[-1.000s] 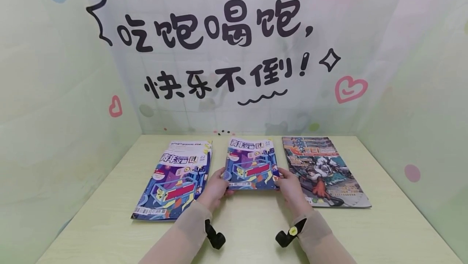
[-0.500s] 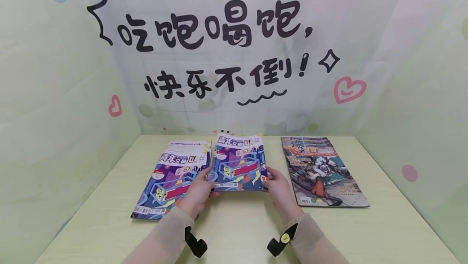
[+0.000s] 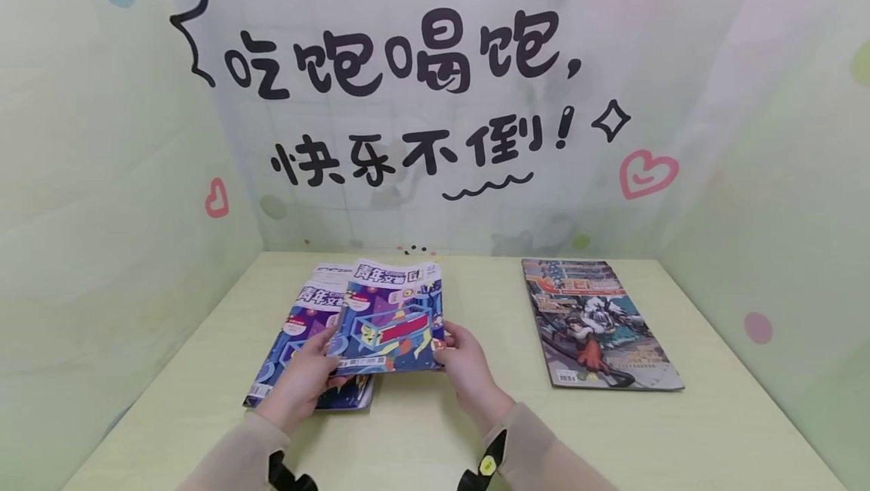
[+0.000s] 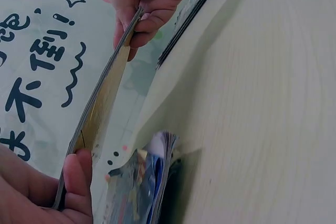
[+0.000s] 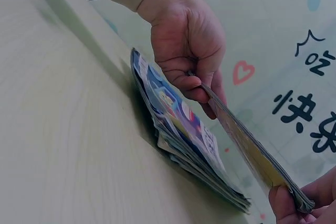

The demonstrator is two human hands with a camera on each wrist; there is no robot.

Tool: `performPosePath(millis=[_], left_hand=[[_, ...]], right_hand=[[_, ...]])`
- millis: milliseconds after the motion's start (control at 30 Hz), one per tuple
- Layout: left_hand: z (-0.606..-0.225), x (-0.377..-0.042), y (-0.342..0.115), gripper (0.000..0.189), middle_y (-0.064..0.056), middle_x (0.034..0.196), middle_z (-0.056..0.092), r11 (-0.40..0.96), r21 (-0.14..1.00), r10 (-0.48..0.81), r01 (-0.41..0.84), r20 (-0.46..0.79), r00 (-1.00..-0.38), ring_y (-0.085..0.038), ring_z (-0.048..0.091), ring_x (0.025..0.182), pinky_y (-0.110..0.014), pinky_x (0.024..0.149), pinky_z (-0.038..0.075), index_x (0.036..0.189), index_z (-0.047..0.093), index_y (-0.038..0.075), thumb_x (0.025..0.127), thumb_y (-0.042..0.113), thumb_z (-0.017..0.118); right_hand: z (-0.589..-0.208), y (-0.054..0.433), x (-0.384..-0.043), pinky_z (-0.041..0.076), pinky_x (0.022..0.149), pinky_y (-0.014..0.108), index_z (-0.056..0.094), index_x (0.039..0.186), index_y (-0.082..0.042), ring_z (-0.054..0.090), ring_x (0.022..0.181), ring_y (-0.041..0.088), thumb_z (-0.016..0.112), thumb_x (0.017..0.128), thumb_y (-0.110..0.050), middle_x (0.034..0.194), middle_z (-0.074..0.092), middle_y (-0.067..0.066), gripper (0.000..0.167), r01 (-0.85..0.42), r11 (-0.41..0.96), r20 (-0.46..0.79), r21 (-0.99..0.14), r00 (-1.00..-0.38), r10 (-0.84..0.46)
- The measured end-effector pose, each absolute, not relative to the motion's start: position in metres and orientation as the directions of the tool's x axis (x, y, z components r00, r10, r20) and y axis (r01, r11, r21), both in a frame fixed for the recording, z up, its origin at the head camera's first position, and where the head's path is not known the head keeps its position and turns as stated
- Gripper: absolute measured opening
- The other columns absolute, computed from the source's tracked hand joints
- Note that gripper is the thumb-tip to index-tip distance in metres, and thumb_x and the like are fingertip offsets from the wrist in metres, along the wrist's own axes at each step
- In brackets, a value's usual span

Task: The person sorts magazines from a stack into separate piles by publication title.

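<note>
Both hands hold a purple magazine [image 3: 390,317] by its two sides, cover up. My left hand [image 3: 302,378] grips its left edge, thumb on top and fingers beneath. On the opposite edge, my right hand [image 3: 469,366] pinches it the same way. The held magazine overlaps the right part of a stack of matching magazines [image 3: 288,355] on the table. In the right wrist view a gap shows between the held magazine [image 5: 247,140] and the stack [image 5: 178,114]. Seen edge-on in the left wrist view, the magazine [image 4: 100,93] runs from one hand to the other.
On the right of the table [image 3: 476,310] lies another pile of magazines [image 3: 601,325] with a dark illustrated cover. A printed fabric wall [image 3: 435,219] with large black characters closes off the back, and pale side walls stand left and right.
Both hands have carried the purple magazine leftward from the middle of the table to over the left stack. The right pile stays where it was.
</note>
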State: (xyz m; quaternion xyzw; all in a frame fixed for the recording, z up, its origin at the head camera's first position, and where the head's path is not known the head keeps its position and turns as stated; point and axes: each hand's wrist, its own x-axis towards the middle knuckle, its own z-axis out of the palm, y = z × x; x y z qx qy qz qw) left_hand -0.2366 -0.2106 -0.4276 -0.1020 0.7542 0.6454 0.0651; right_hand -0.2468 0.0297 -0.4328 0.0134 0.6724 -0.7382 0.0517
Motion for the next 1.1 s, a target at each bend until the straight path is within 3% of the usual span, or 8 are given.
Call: performPosePath(millis=[433,700,767,833,900,967,1033,1100], left_hand=[[-0.429,-0.200,-0.282,0.067,-0.033,0.137,0.034,0.141,0.963,-0.063,-0.230,-0.223,-0.973,-0.016,0.059,0.083,-0.027,0.066,0.054,0.152,0.003,-0.001,0.093,-0.010,0.034],[-0.439,-0.193,-0.300,0.065,-0.035,0.128,0.042,0.248,0.935,-0.085,-0.254,-0.240,-0.967,-0.018,0.060,0.080,-0.028,0.064,0.054,0.151,0.004,-0.006,0.093,-0.009,0.033],[-0.441,-0.193,-0.302,0.064,-0.035,0.130,0.040,0.295,0.919,-0.092,-0.263,-0.247,-0.965,-0.020,0.059,0.083,-0.030,0.066,0.054,0.151,0.004,-0.006,0.093,-0.008,0.033],[-0.442,-0.194,-0.303,0.063,-0.036,0.135,0.036,0.353,0.896,-0.095,-0.270,-0.253,-0.963,-0.027,0.058,0.095,-0.035,0.075,0.053,0.151,0.005,-0.006,0.094,-0.005,0.033],[-0.442,-0.195,-0.305,0.063,-0.039,0.139,0.030,0.413,0.870,-0.095,-0.268,-0.251,-0.963,-0.037,0.051,0.109,-0.045,0.090,0.048,0.150,0.006,-0.006,0.094,-0.002,0.033],[-0.439,-0.196,-0.306,0.062,-0.040,0.143,0.023,0.481,0.837,-0.094,-0.261,-0.247,-0.964,-0.046,0.038,0.125,-0.056,0.102,0.035,0.150,0.006,-0.007,0.095,0.000,0.034],[-0.437,-0.197,-0.308,0.063,-0.042,0.143,0.021,0.547,0.801,-0.093,-0.242,-0.229,-0.969,-0.052,0.026,0.131,-0.063,0.108,0.021,0.149,0.009,-0.009,0.092,0.000,0.035],[-0.434,-0.199,-0.308,0.064,-0.042,0.142,0.020,0.603,0.764,-0.101,-0.230,-0.212,-0.972,-0.055,0.021,0.131,-0.065,0.107,0.015,0.149,0.012,-0.010,0.090,-0.001,0.037]], right_hand=[[-0.435,-0.030,-0.221,0.055,0.080,0.031,0.038,0.143,0.003,0.059,0.089,0.018,0.055,0.090,0.004,0.107,0.052,0.011,0.056,0.113,-0.107,-0.090,-0.988,-0.975,-0.203],[-0.445,-0.047,-0.213,0.057,0.075,0.033,0.035,0.141,0.010,0.061,0.087,0.018,0.060,0.084,0.011,0.103,0.053,0.012,0.062,0.135,-0.113,-0.104,-0.984,-0.964,-0.245],[-0.448,-0.050,-0.211,0.057,0.074,0.032,0.035,0.141,0.009,0.062,0.086,0.018,0.061,0.083,0.012,0.102,0.053,0.012,0.064,0.149,-0.099,-0.121,-0.984,-0.961,-0.250],[-0.450,-0.051,-0.211,0.057,0.073,0.032,0.035,0.142,0.009,0.062,0.086,0.018,0.062,0.082,0.013,0.101,0.053,0.011,0.066,0.161,-0.080,-0.136,-0.984,-0.957,-0.255],[-0.451,-0.052,-0.210,0.057,0.073,0.031,0.036,0.142,0.008,0.062,0.085,0.018,0.063,0.081,0.013,0.100,0.053,0.011,0.068,0.166,-0.061,-0.145,-0.984,-0.953,-0.265],[-0.452,-0.052,-0.210,0.057,0.074,0.031,0.036,0.142,0.008,0.061,0.086,0.018,0.064,0.079,0.014,0.100,0.053,0.010,0.069,0.168,-0.041,-0.151,-0.985,-0.950,-0.275],[-0.452,-0.052,-0.210,0.057,0.073,0.031,0.037,0.142,0.007,0.059,0.086,0.018,0.065,0.078,0.014,0.100,0.053,0.010,0.070,0.165,-0.022,-0.152,-0.986,-0.947,-0.281],[-0.453,-0.053,-0.211,0.057,0.072,0.030,0.038,0.141,0.007,0.058,0.085,0.017,0.066,0.077,0.014,0.099,0.053,0.009,0.070,0.163,-0.001,-0.156,-0.987,-0.947,-0.280]])
